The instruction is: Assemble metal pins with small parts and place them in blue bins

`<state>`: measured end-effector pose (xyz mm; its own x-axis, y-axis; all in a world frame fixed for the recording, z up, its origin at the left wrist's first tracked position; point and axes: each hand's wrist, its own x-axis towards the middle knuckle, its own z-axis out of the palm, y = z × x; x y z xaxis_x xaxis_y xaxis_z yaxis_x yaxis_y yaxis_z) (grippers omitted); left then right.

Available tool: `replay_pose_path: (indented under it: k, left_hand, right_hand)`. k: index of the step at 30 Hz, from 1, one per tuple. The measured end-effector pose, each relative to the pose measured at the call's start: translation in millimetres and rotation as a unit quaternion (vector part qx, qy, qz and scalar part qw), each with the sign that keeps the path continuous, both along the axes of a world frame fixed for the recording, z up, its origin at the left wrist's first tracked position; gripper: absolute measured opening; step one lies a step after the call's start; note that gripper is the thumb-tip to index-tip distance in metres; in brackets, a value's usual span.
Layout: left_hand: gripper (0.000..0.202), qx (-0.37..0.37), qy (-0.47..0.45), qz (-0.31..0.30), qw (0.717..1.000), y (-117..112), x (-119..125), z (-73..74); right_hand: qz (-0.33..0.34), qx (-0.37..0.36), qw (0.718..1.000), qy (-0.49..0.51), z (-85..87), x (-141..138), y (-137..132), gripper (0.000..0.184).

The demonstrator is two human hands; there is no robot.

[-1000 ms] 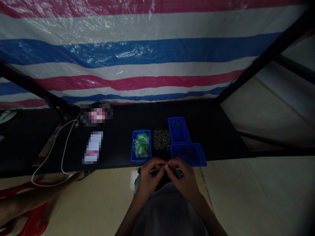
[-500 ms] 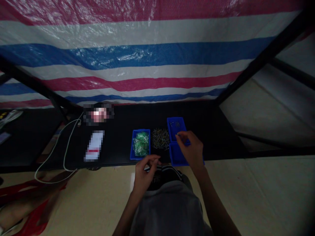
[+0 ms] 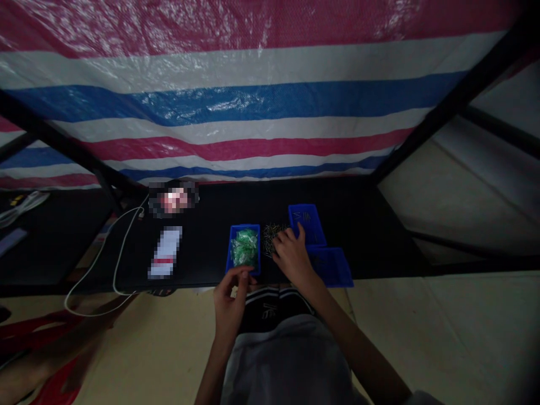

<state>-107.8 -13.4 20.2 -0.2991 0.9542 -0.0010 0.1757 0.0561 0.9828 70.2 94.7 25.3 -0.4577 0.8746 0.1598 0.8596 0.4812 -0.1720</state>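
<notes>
My right hand [image 3: 290, 253] reaches over the loose pile of small metal pins [image 3: 271, 234] on the black table [image 3: 211, 208], its fingers curled down onto them. My left hand [image 3: 230, 301] hovers at the table's near edge, just in front of the blue bin of green parts [image 3: 243, 247], fingers bent in a pinch; what they hold is too small to name. Two more blue bins lie to the right, one further back [image 3: 307, 223] and one nearer [image 3: 333, 265], each with a few pins.
A white cable [image 3: 105, 253] loops off the table's left side. Two blurred items [image 3: 165, 253] lie left of the bins. A striped tarp [image 3: 253, 101] hangs behind the table, with black frame bars [image 3: 442, 107] on both sides. A red object [image 3: 37, 360] sits low at left.
My right hand has gone from meeting the left at the table edge, out over the far blue bin, then back left onto the pin pile. My left hand shifted left toward the green bin.
</notes>
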Motion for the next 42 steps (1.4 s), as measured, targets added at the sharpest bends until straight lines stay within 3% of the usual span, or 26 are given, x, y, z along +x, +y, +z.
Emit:
replay_pose_path:
  k: [8, 13, 16, 19, 21, 28, 37, 42]
  left_hand:
    - [0.031, 0.008, 0.019, -0.003, 1.000, 3.6, 3.5, 7.6]
    - [0.029, 0.008, 0.017, -0.007, 1.000, 4.1, 7.2, 8.6]
    - [0.028, 0.010, 0.016, -0.008, 1.000, 5.5, 10.4, 8.6]
    - [0.025, 0.015, 0.018, -0.015, 1.000, 8.2, 15.4, 9.0]
    - [0.027, 0.019, 0.014, -0.024, 0.999, 10.3, 19.1, 8.5]
    - [0.016, 0.053, 0.057, -0.060, 0.995, 16.8, 27.0, 4.4]
    - [0.011, 0.058, 0.081, -0.108, 0.989, 13.6, 33.6, 6.8]
    - [0.007, 0.067, 0.071, -0.118, 0.988, 10.2, 35.4, 3.9]
  right_hand:
    - [0.002, 0.001, 1.000, 0.013, -7.3, 0.3, 2.1, 0.007]
    - [-0.026, -0.003, 0.994, 0.108, -4.6, 3.6, 3.8, 0.006]
    - [-0.040, -0.026, 0.971, 0.235, 3.9, 5.9, -2.2, 0.009]
    - [-0.017, -0.062, 0.925, 0.374, 13.5, 7.9, -18.7, 0.008]
    - [0.001, -0.077, 0.907, 0.414, 17.0, 8.6, -33.6, 0.008]
    - [-0.002, -0.070, 0.896, 0.438, 9.6, 11.3, -72.2, 0.011]
    - [0.001, -0.057, 0.887, 0.459, 19.5, 29.2, -74.9, 0.017]
    - [0.011, -0.075, 0.880, 0.469, 22.2, 25.2, -79.0, 0.017]
